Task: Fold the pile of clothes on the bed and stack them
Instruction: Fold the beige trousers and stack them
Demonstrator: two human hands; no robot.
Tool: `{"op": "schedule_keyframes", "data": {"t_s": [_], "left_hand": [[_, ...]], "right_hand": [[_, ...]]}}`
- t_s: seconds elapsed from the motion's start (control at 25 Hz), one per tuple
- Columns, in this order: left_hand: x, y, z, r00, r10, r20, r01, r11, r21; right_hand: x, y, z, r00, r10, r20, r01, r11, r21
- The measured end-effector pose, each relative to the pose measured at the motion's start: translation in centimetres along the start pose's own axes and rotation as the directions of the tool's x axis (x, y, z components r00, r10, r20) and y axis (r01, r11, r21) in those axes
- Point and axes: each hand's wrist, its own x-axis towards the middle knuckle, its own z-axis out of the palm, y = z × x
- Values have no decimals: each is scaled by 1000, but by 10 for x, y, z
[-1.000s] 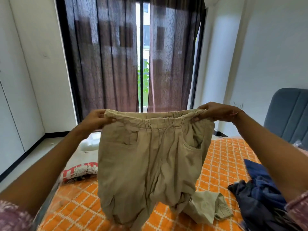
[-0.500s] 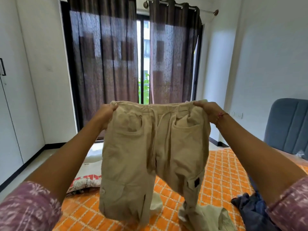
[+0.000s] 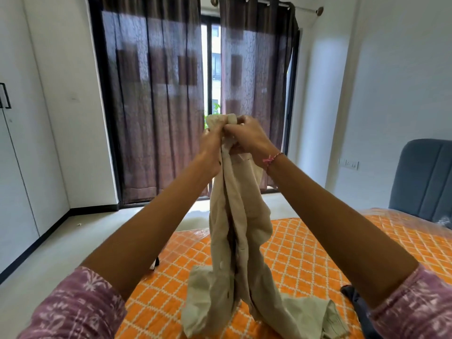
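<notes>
Beige cargo trousers point(image 3: 238, 223) hang lengthwise from both my hands, held high in front of the window. My left hand point(image 3: 212, 143) and my right hand point(image 3: 247, 137) meet at the top, both gripping the bunched waistband, so the two halves lie against each other. The trouser legs trail down onto the orange checked bed point(image 3: 305, 245), their ends crumpled near the front. A dark blue garment point(image 3: 354, 299) lies at the right, mostly hidden behind my right forearm.
A grey-blue upholstered headboard point(image 3: 425, 182) stands at the far right behind the bed. Dark sheer curtains point(image 3: 156, 101) cover the window ahead. Bare floor point(image 3: 80, 241) runs along the bed's left side, beside white wardrobe doors point(image 3: 14, 167).
My hands have come together from holding the waistband spread wide, folding the trousers in half lengthwise. The view has tilted up and the trousers hang narrower.
</notes>
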Motion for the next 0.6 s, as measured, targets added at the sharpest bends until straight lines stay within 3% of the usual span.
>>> {"op": "schedule_keyframes", "data": {"t_s": [0.08,0.16,0.24,0.28,0.32,0.36,0.4,0.48,0.52,0.6], "left_hand": [[0,-3,-10,998,21,51,-22,1000,7],[-3,-5,-20,998,64,19,-64,998,7],[-3,-11,-33,998,56,17,-55,997,-45],[-3,-13,-40,999,34,31,-32,998,-49],[-6,-12,-45,998,-4,58,6,999,-47],[-8,-9,-50,995,-38,88,42,998,-39],[-10,-4,-54,989,-65,131,69,997,-29],[-13,5,-67,976,-94,196,97,995,-2],[-14,6,-75,972,-107,210,102,994,35],[-12,0,-94,984,-138,113,115,975,189]], "right_hand": [[-7,-3,-10,972,19,233,-34,998,60],[-11,6,-22,963,-37,268,35,999,12],[-14,30,-35,991,-134,16,134,991,-26],[-13,50,-45,980,-148,-133,139,988,-72],[-15,70,-54,977,-103,-185,90,993,-80],[-16,89,-61,993,-7,-116,3,999,-34],[-19,103,-65,994,99,49,-103,992,79],[-21,113,-68,898,213,385,-316,921,229],[-20,109,-68,855,219,469,-359,904,232],[-14,98,-62,862,222,456,-319,936,147]]}}
